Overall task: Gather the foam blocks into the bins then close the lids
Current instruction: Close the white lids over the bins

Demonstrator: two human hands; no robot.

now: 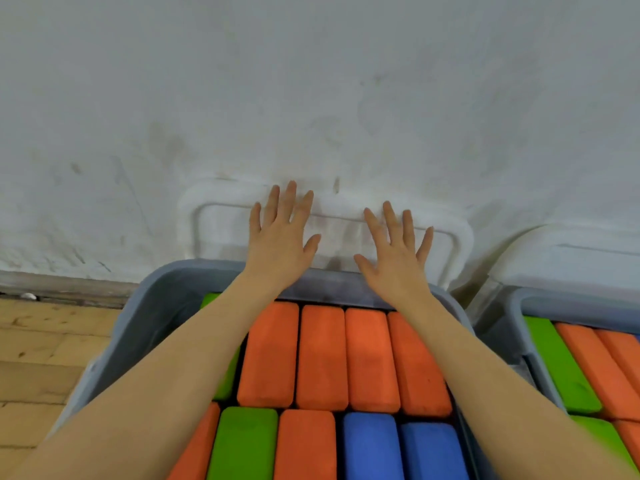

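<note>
Two bare forearms reach forward from the bottom edge, over a grey bin [162, 306] packed with foam blocks [322, 358]. Each grip is released: the left hand [280, 244] and the right hand [394, 261] both have fingers straight and spread, palms facing the white lid [214, 226] that stands upright behind the bin, leaning against the wall [311, 81]. Whether the palms actually touch the lid cannot be told.

Inside the bin the blocks lie flat in tidy rows, long rounded bricks with a slightly grainy surface: four orange ones side by side in the far row, and nearer the camera orange, green, orange and two blue. A green block shows at the far left corner, mostly hidden under the left forearm.

A second grey bin [519, 306] sits just beside the first on the right, holding green and orange blocks, with its own white lid [571, 258] propped behind it.

Scuffed, stained white plaster makes up the wall. Wooden floor [41, 358] boards show at the left, meeting a dark skirting strip.
</note>
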